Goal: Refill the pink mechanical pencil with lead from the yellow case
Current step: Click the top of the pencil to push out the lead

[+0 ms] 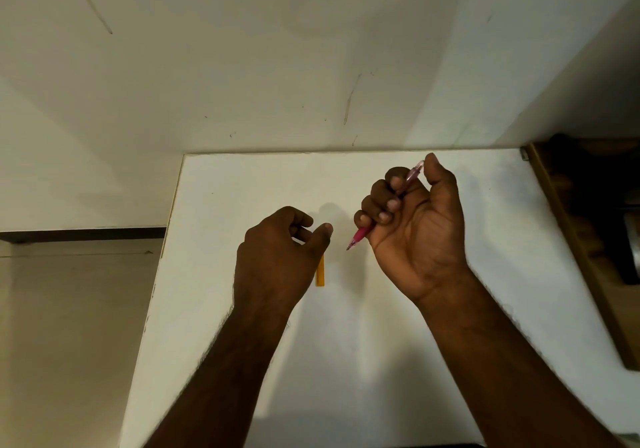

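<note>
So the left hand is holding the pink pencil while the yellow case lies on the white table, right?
Not quite. The head view shows the right hand gripping the pink pencil, tip pointing down toward the table. The left hand holds nothing that shows; its fingers are loosely curled above the yellow case, which does lie on the white table.

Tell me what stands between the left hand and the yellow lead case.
Nothing visible does. The left hand hovers right over the yellow case, hiding its upper end; the case lies on the white table. The right hand grips the pink pencil off to the side.
</note>
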Demonstrator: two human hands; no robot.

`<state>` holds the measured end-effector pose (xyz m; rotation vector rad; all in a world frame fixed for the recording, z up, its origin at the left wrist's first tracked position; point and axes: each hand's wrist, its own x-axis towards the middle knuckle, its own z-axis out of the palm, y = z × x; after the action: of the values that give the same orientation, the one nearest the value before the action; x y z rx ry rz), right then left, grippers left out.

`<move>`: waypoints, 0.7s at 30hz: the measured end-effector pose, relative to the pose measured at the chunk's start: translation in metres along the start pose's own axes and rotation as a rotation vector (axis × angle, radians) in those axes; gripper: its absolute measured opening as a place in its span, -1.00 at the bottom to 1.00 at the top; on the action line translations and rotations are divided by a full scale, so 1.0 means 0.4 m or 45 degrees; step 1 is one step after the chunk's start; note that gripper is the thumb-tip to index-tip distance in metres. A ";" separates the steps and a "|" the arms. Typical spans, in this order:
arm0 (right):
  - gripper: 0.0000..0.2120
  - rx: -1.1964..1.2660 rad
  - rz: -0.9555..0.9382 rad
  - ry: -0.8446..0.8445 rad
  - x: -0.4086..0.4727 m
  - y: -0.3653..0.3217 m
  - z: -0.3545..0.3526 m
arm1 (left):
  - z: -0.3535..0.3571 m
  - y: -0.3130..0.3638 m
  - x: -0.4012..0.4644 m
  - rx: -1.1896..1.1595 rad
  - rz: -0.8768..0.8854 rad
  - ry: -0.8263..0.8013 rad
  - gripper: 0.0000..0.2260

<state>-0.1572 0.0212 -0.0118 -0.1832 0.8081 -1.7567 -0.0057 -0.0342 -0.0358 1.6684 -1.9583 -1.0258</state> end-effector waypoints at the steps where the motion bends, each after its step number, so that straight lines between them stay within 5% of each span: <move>1: -0.58 -0.001 -0.007 0.003 0.000 0.000 -0.001 | 0.000 0.000 0.000 0.001 0.003 -0.003 -0.75; 21: -0.53 0.165 0.031 0.081 0.006 -0.001 -0.021 | -0.007 0.010 -0.003 0.001 0.028 0.015 -0.74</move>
<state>-0.1625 0.0227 -0.0184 -0.0309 0.7366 -1.7929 -0.0062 -0.0336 -0.0307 1.6462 -1.9653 -1.0050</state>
